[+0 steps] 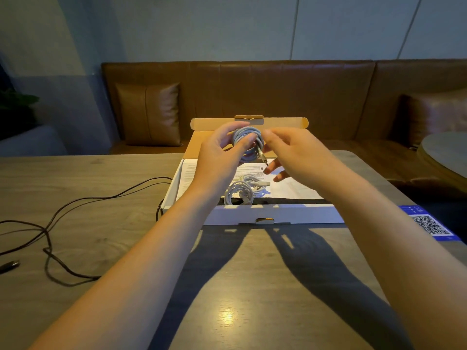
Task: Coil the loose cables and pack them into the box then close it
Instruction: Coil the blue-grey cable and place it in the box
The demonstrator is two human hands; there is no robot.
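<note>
My left hand (pixel 222 152) grips a coiled grey-white cable (pixel 249 141) in the air above the open white cardboard box (pixel 273 214). Its plug end hangs down at the coil's right side. My right hand (pixel 293 152) is beside the coil on the right, fingers spread, thumb tip close to the coil; whether it touches the cable is unclear. Inside the box another coiled white cable (pixel 240 192) lies on a printed paper sheet. The box lid (pixel 249 123) stands open at the far side. A loose black cable (pixel 75 210) sprawls on the table to the left of the box.
The box sits on a wooden table (pixel 101 173). A blue card with a QR code (pixel 429 223) lies at the table's right edge. A brown leather bench with cushions (pixel 149 112) runs behind the table. A round table (pixel 444 152) is at the far right.
</note>
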